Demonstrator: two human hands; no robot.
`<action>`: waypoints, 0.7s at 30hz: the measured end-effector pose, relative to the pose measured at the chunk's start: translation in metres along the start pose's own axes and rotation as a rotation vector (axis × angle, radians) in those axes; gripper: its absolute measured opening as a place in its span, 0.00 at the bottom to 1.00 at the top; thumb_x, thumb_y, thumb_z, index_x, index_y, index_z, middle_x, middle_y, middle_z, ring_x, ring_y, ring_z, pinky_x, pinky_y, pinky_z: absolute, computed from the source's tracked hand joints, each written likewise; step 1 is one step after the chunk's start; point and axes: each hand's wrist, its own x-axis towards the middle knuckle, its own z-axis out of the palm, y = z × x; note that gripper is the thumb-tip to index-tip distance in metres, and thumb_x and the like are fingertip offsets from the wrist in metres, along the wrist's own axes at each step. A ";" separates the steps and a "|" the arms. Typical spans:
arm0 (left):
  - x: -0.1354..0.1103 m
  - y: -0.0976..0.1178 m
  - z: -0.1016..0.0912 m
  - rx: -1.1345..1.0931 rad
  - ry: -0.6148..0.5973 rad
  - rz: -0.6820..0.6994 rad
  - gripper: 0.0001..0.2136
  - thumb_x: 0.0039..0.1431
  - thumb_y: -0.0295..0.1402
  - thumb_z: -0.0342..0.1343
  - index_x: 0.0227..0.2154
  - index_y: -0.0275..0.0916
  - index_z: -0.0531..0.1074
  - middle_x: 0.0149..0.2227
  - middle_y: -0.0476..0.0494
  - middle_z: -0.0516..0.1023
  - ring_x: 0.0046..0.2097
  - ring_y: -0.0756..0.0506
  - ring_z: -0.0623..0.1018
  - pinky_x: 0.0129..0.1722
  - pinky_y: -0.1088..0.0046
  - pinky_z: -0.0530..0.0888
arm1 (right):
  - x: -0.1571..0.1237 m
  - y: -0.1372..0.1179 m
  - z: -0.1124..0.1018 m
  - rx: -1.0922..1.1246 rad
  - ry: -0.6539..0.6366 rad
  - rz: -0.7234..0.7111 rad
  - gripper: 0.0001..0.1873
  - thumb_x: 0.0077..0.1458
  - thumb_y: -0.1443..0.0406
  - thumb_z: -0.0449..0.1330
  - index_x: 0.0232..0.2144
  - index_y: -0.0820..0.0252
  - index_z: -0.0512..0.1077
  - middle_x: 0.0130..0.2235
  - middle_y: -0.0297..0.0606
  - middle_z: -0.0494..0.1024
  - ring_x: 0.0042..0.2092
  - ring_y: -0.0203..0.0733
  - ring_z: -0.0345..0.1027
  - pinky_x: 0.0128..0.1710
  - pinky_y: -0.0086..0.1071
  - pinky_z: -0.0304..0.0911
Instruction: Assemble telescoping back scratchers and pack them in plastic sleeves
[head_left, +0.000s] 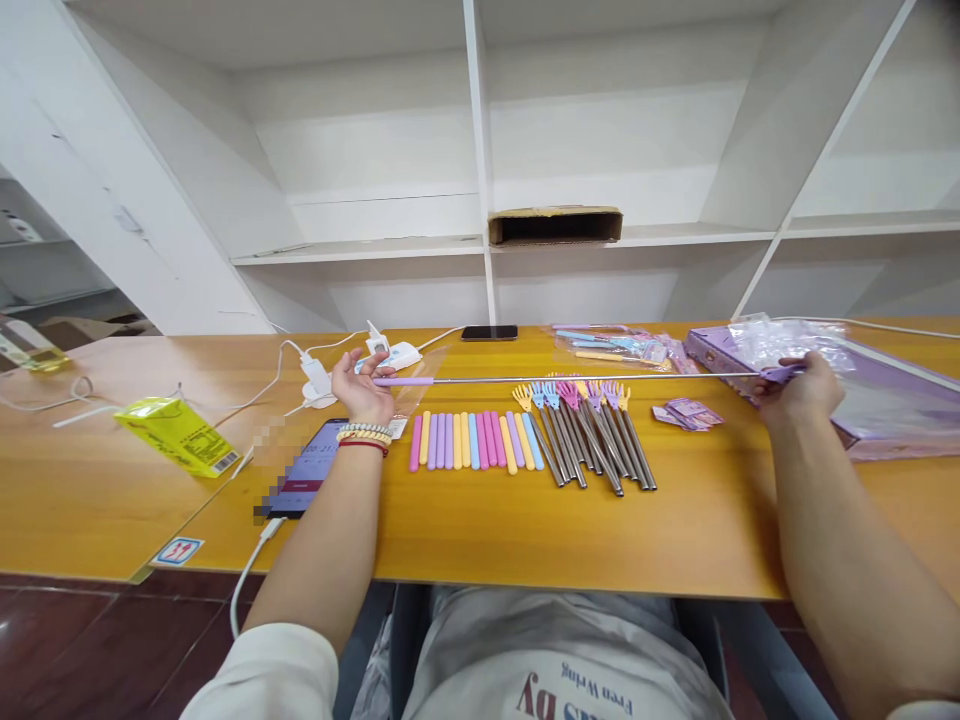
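My left hand (362,387) grips the purple handle end of a long telescopic metal rod (570,379). My right hand (802,388) pinches the rod's far purple tip, so the rod is stretched out fully across the wooden table (525,530). Below the rod lies a row of several pastel handles (474,440) in pink, yellow, purple and blue. To their right is a bunch of collapsed metal rods with little coloured hand-shaped heads (592,430). Beaded bracelets circle my left wrist.
A phone on a cable (307,468) lies by my left arm, a white charger (390,352) and a second phone (489,332) behind. Yellow packet (176,436) at left. Purple box with plastic bags (840,372) at right, small purple tags (686,412), packaged rods (615,345). White shelves behind.
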 end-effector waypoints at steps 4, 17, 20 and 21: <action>-0.008 0.000 0.005 0.300 -0.191 0.034 0.12 0.46 0.40 0.52 0.32 0.38 0.65 0.26 0.47 0.73 0.23 0.51 0.72 0.24 0.76 0.67 | 0.002 -0.005 -0.004 0.072 0.098 0.032 0.10 0.54 0.66 0.49 0.21 0.57 0.59 0.18 0.33 0.64 0.17 0.32 0.57 0.16 0.27 0.44; -0.126 -0.004 0.060 1.323 -1.189 0.655 0.16 0.62 0.43 0.43 0.34 0.39 0.72 0.31 0.45 0.76 0.32 0.48 0.74 0.31 0.72 0.65 | -0.103 0.006 0.041 0.207 -0.564 0.027 0.23 0.63 0.54 0.36 0.22 0.58 0.57 0.16 0.33 0.68 0.15 0.36 0.59 0.13 0.28 0.52; -0.116 -0.003 0.055 1.388 -1.164 0.690 0.17 0.61 0.45 0.43 0.33 0.40 0.73 0.30 0.46 0.77 0.32 0.48 0.74 0.31 0.73 0.64 | -0.110 0.010 0.043 0.164 -0.654 0.051 0.19 0.61 0.55 0.42 0.22 0.59 0.58 0.18 0.34 0.70 0.16 0.35 0.61 0.13 0.27 0.53; -0.106 -0.001 0.051 1.406 -1.123 0.702 0.17 0.61 0.45 0.44 0.31 0.40 0.73 0.30 0.46 0.77 0.32 0.48 0.74 0.30 0.73 0.64 | -0.104 0.009 0.041 0.155 -0.659 0.071 0.17 0.60 0.57 0.45 0.23 0.59 0.59 0.19 0.34 0.70 0.17 0.34 0.62 0.13 0.26 0.55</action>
